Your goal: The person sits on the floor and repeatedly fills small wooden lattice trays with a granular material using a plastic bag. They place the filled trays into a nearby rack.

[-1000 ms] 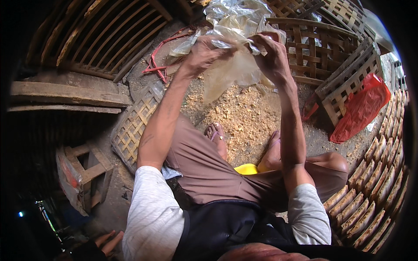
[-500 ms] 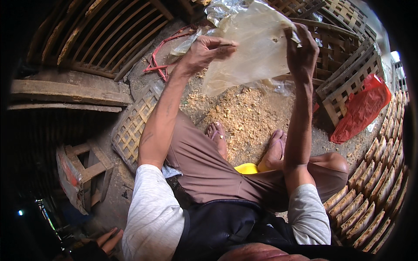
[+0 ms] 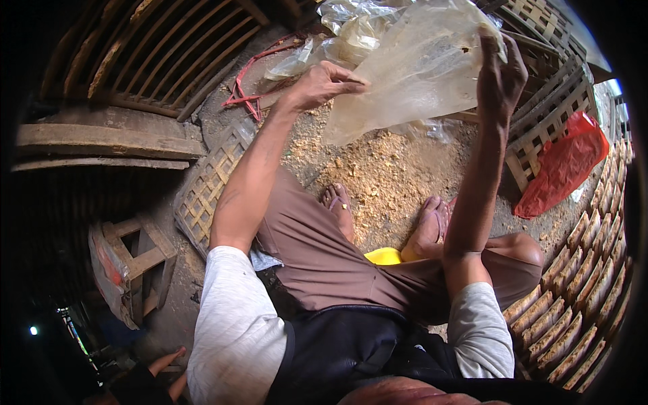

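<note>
A large, cloudy clear plastic bag (image 3: 415, 71) is stretched out between my two hands, above the floor. My left hand (image 3: 329, 84) pinches its left edge between thumb and fingers. At the upper right corner, my right hand (image 3: 501, 74) is closed on the bag, with a bit of plastic bunched at the fingertips. A small dark hole or spot shows in the sheet near my right hand. Beneath the bag lies a heap of yellowish wood shavings (image 3: 385, 172), spread between my sandalled feet.
Crumpled clear plastic (image 3: 358, 37) and red plastic strapping (image 3: 246, 88) lie beyond my left hand. Woven bamboo panels (image 3: 209, 182) stand on both sides. A red plastic bag (image 3: 567, 162) hangs at the right. Left is a wooden stool (image 3: 138, 263); something yellow (image 3: 383, 256) sits by my leg.
My right hand has moved right and slightly up, drawing the bag wider and more slanted. My left hand has stayed nearly in place, still pinching the bag's edge.
</note>
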